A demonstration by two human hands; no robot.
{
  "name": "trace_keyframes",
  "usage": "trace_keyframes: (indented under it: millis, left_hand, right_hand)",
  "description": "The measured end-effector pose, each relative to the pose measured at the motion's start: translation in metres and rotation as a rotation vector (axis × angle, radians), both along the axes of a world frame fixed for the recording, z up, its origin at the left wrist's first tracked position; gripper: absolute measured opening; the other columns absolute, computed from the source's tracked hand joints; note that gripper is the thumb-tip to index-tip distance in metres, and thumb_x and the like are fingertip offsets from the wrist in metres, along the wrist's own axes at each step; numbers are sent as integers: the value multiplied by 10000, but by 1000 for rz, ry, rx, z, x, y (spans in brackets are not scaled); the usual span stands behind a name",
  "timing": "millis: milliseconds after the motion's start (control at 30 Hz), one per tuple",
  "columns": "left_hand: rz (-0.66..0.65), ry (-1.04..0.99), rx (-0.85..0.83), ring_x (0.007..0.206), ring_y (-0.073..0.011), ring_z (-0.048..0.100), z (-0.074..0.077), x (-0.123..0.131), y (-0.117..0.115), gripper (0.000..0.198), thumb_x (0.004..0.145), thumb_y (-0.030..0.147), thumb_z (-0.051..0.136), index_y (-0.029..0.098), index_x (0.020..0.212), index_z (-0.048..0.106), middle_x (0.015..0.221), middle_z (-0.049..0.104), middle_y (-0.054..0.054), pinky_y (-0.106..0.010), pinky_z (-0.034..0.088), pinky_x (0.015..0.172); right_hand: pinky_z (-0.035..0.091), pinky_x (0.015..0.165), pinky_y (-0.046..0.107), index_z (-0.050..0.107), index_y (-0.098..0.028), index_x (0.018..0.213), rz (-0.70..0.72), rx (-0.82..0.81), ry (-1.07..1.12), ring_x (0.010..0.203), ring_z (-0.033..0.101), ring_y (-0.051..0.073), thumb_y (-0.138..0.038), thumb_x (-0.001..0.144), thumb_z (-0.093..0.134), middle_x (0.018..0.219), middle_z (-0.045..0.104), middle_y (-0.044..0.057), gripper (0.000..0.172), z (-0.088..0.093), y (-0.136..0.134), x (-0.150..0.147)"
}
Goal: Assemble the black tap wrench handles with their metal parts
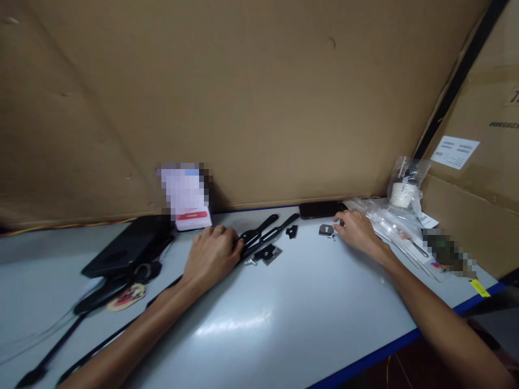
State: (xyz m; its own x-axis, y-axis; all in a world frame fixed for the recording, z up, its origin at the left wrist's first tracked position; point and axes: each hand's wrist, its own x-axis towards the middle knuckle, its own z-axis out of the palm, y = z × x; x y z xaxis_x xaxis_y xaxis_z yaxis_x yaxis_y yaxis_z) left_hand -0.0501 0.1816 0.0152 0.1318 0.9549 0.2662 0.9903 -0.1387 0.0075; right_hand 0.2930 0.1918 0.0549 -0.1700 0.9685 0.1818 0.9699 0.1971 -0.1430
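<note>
My left hand (213, 253) is curled, palm down, over the near end of a black metal spokeshave body (270, 235). Another black body of similar shape (251, 235) lies against it, its handle pointing to the wall. Close to these are a black cap piece (265, 252) on a small clear bag and small silver screws (251, 261). A second black cap piece (291, 231) lies farther right. My right hand (357, 229) hovers at a grey blade plate (326, 229) with a keyhole slot, fingertips slightly apart. A small screw (331, 236) sits below the plate.
A lit phone (190, 202) leans on the cardboard wall (259, 108). To the left are a black box-like case (125, 248) and a black-handled tool (93, 297). A dark phone (322, 209), plastic packaging (389, 221) and a bagged white tub (402, 194) lie at the back right.
</note>
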Motion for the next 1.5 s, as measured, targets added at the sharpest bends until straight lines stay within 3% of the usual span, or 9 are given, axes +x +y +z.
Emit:
trace_keyframes:
  millis: [133,233,500,700,800,867,1100,1300,1500]
  left_hand:
    - [8,70,50,1038,-375,592,5,6,-3,355,970,336,396,138,944,690,1054,699,-194,-487,447,872]
    - [8,91,91,1031,-367,594,7,6,-5,331,986,298,383,126,965,666,1041,711,-206,-474,430,875]
    - [-20,15,103,959,-359,614,7,4,-7,181,927,120,431,132,1025,583,890,733,-185,-441,404,839]
    - [-4,-122,218,964,-310,618,18,-2,-9,115,968,152,421,200,970,525,919,696,-129,-396,422,818]
    - [-104,-397,246,845,-249,631,21,7,-21,79,989,218,432,222,965,507,880,661,-64,-343,442,738]
    - [-232,-521,151,775,-216,632,18,19,-34,112,986,226,446,227,1081,507,813,644,-4,-314,446,703]
    - [-583,-415,-76,851,-230,641,8,52,-75,186,974,177,469,215,1102,599,889,666,-47,-349,493,749]
    - [-661,-368,-102,849,-242,630,12,54,-83,223,1016,187,414,216,1075,627,877,678,-55,-370,501,729]
    - [-646,-367,-136,842,-242,636,10,57,-83,254,1028,204,393,201,1060,644,911,672,-68,-372,512,738]
  right_hand:
    - [452,917,354,707,-161,1239,99,-2,-17,1160,596,303,-354,942,660,1218,678,148,358,-9,-2,-11]
    - [440,950,345,733,-159,1171,131,-42,-12,1134,601,284,-307,941,661,1184,663,139,282,-14,0,-11]
    - [447,879,304,751,-174,1130,108,-51,-7,1034,653,258,-261,932,641,1067,684,112,243,-26,20,4]
    - [455,863,310,752,-166,1107,66,-11,-4,1044,664,273,-215,887,661,1098,704,131,243,-35,28,18]
    - [454,855,292,749,-167,1083,56,-21,38,1020,667,252,-212,864,688,1082,712,112,231,-38,32,20]
    - [450,853,282,748,-168,1094,67,-32,52,1005,666,236,-207,872,678,1078,709,104,235,-39,32,20]
    - [454,852,299,743,-190,1060,104,-48,147,992,658,239,-281,842,738,1066,699,87,237,-37,31,21]
    - [468,733,277,695,-174,933,25,-173,289,881,661,212,-225,737,797,965,722,57,227,-36,43,23]
    - [480,728,285,652,-178,1114,35,-145,364,873,649,204,-152,701,805,1009,726,61,441,-30,41,17]
